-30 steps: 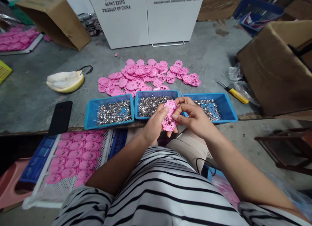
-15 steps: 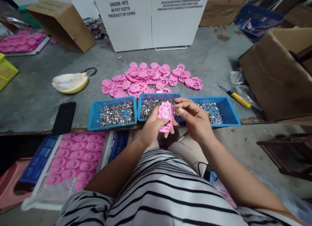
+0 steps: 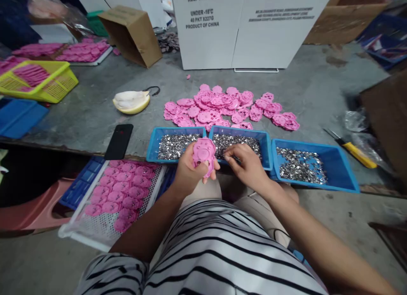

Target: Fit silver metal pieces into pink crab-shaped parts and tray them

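My left hand (image 3: 190, 169) is closed around a pink plastic part (image 3: 204, 153) with a scalloped outline and small raised pegs, its thumb pressed on the lower end. My right hand (image 3: 244, 162) has its fingers curled together at the front of the middle blue bin (image 3: 269, 153), just right of the pink part; whatever is between the fingertips is too small to make out. Small shiny metal pieces (image 3: 243, 141) fill this bin. Similar pieces lie in the left blue bin (image 3: 151, 146) and the right blue bin (image 3: 341, 169). Behind the bins spreads a pile of pink parts (image 3: 210, 102).
A black phone (image 3: 119, 141) and a fruit rind (image 3: 132, 103) lie to the left. A yellow-handled screwdriver (image 3: 359, 154) lies right. Below the table edge, a white perforated tray (image 3: 76, 227) holds rows of pink parts. A large white carton (image 3: 210, 44) stands behind.
The camera has turned left, so the table appears shifted right. Both hands have moved left relative to the bins. My right hand has drawn slightly away from the pink part, its fingers more curled.
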`<state>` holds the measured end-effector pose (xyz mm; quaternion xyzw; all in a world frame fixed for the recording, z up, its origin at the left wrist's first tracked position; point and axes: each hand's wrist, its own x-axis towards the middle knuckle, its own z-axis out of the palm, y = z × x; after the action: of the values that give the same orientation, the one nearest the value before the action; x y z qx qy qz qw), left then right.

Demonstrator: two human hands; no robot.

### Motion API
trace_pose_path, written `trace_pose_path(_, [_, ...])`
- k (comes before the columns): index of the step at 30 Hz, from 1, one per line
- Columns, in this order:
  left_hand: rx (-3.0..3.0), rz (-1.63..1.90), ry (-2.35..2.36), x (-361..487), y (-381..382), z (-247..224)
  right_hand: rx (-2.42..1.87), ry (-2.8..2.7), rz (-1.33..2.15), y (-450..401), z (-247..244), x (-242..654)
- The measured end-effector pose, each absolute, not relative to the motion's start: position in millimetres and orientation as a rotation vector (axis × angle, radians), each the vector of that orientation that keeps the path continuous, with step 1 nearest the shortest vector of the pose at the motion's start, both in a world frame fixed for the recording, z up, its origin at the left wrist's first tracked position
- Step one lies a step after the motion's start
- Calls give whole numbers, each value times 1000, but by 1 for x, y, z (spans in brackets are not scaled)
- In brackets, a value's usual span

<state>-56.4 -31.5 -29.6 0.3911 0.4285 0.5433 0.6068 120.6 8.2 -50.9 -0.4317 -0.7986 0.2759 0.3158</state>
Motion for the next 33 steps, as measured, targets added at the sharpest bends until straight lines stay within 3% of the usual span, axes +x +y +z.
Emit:
trace_pose_path(5, [748, 1498, 1015, -85, -27, -31, -1138, -2564, 525, 35, -39, 69])
trace_pose_path(15, [665, 1488, 835, -101, -13, -25, -1048, -3401, 168, 68, -9, -7])
trace_pose_path(29, [774, 1449, 919, -94, -17, -25, -934, -3084, 348, 66, -20, 18])
trace_pose_path(33, [777, 1503, 925, -100, -22, -27, -1285, -2594, 385, 64, -13, 68])
